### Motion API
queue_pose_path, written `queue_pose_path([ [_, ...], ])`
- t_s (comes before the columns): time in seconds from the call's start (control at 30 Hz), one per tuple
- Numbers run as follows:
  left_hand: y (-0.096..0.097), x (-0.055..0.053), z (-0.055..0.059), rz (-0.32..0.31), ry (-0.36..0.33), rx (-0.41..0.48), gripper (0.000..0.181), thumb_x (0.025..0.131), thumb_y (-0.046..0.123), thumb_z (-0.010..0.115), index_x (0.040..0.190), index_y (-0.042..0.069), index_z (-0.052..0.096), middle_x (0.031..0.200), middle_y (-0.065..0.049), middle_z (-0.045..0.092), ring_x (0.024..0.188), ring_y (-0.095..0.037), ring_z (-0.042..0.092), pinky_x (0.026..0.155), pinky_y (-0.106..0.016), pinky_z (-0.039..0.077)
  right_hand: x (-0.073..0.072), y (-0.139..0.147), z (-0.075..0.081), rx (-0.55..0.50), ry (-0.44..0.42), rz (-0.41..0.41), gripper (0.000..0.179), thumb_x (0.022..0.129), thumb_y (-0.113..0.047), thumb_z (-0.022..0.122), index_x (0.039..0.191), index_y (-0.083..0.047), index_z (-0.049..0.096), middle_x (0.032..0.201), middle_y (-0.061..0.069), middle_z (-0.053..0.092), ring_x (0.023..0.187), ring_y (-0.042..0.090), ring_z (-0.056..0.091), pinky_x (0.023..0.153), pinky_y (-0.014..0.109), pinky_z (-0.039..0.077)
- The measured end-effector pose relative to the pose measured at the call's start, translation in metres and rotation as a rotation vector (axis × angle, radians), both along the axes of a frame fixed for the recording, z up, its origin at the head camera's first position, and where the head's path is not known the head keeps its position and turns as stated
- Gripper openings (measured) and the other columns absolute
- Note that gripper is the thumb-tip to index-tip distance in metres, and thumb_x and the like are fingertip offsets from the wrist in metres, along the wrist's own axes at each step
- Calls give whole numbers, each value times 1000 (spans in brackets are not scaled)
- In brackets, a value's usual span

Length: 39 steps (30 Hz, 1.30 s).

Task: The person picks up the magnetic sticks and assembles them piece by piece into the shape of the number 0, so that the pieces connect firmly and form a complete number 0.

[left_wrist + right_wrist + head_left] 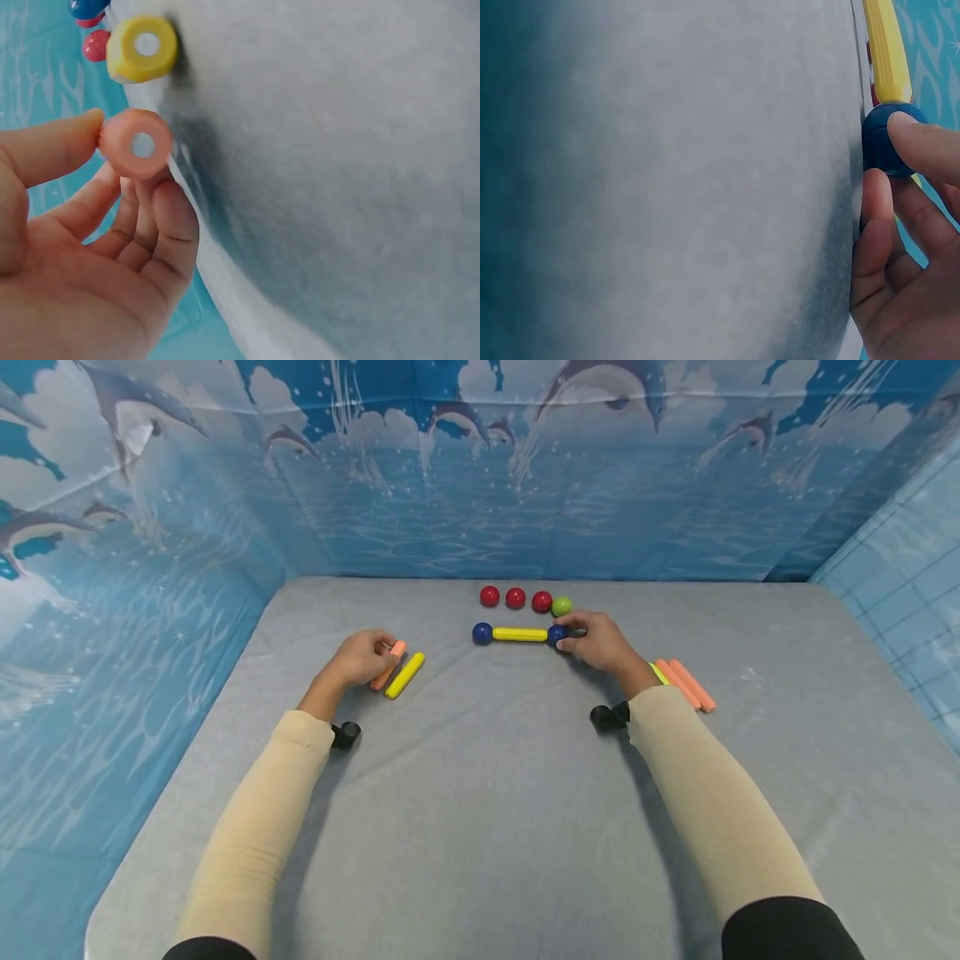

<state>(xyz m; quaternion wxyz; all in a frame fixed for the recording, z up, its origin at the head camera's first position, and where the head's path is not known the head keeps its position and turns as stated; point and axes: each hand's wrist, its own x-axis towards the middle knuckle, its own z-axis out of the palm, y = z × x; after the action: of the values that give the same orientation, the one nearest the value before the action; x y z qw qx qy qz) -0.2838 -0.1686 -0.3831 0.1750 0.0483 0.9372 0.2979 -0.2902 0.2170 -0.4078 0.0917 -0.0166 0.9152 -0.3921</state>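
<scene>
The red balls (515,598), green ball (562,606) and blue balls (482,633) at the far side look like smooth, glossy plastic. The yellow rod (520,634) between the blue balls looks like ridged plastic with a softer sheen; the orange rod (112,142) at left looks matt, its pale end disc (142,145) like dull metal. The table (480,793) has a matt, faintly creased cloth surface; the backdrop (420,518) looks like smooth fabric, the sleeves (247,827) matt cloth.

A wide surface (465,860) with rounded corners is covered in lightly creased grey cloth (480,760). Behind it and along the left hangs a blue sheet (420,547) printed with leaping dolphins (637,381), white clouds and rippling water. At right, a pale blue wall (911,589) shows a tile grid. Soft light falls throughout.
</scene>
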Motion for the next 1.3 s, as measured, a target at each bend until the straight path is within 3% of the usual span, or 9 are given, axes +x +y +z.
queue_pose_path([
  [0.1,1,2,3,14,-9,51,46,101,26,53,142,6,47,140,-18,51,111,-30,55,87,-39,48,0,1,-1,-7,-3,3,43,98,-12,61,140,-11,55,145,19,52,130,35,51,92,43,49],
  [0.3,11,9,9,60,-5,212,47,101,25,55,144,10,43,133,-16,56,109,-30,59,92,-41,49,1,0,-1,-17,-4,-2,43,97,-12,62,140,-12,55,145,19,53,114,32,57,78,34,49],
  [0.47,32,18,12,24,-5,313,50,99,21,59,146,16,43,127,-15,61,104,-28,63,87,-38,52,2,1,-2,-21,-3,-8,43,97,-11,62,139,-11,55,145,18,52,115,31,57,76,31,49],
  [0.73,68,41,14,-65,-88,501,48,97,16,63,144,17,49,119,-15,63,91,-22,64,78,-31,55,3,-1,-3,-23,0,-15,42,98,-12,61,139,-11,55,145,19,52,131,34,50,100,48,48],
  [0.9,83,48,9,-58,-31,512,45,97,17,63,141,16,54,116,-15,65,85,-20,63,74,-33,54,4,0,-3,-20,9,-22,42,97,-11,62,139,-11,56,144,18,53,125,34,54,91,44,50],
  [1.13,86,48,-2,-17,-4,480,45,99,17,60,144,16,53,118,-17,65,89,-22,63,71,-31,53,4,0,-5,-19,24,-10,41,97,-11,63,138,-10,57,144,19,53,135,35,48,104,50,46],
  [1.3,87,44,-6,38,-18,464,47,97,16,63,143,17,53,118,-15,66,89,-22,64,69,-28,53,3,1,-4,-29,17,-10,42,97,-11,62,138,-10,56,145,19,52,136,35,47,104,51,46],
])
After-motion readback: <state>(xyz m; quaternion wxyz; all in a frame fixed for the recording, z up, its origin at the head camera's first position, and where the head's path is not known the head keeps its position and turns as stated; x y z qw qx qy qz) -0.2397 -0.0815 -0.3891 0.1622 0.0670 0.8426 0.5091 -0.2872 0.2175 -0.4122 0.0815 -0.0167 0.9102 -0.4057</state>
